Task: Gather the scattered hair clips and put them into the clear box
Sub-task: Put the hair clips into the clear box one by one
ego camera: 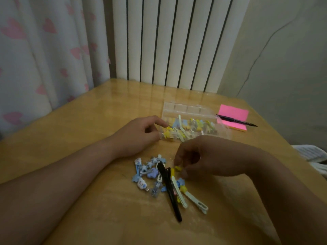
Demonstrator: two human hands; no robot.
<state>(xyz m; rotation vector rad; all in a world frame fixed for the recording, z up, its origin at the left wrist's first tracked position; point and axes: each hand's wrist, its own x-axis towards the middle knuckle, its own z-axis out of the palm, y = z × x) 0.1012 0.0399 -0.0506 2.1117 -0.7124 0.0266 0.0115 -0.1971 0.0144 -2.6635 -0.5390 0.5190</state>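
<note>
On the glossy wooden counter (88,121), a pink sticky-note pad (231,110) with a black pen (237,120) across it lies just right of the clear plastic box (185,108), which is partly filled with clips. The left hand (138,135) has its grip on the box's left end. The right hand (203,156), fingers curled downward, pinches a small yellow hair clip (177,168) at the edge of the loose pile of mixed hair clips (155,174) in front of the box.

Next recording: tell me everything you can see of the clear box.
The clear rectangular plastic box lies on the wooden table, its hinged lid folded open at the far side. It holds yellow, blue and white hair clips. The left hand grips its left end between forefinger and thumb. The right hand, pinching a small yellow hair clip, is in front of its near wall. A pink sticky-note pad lies by its right end.
</note>
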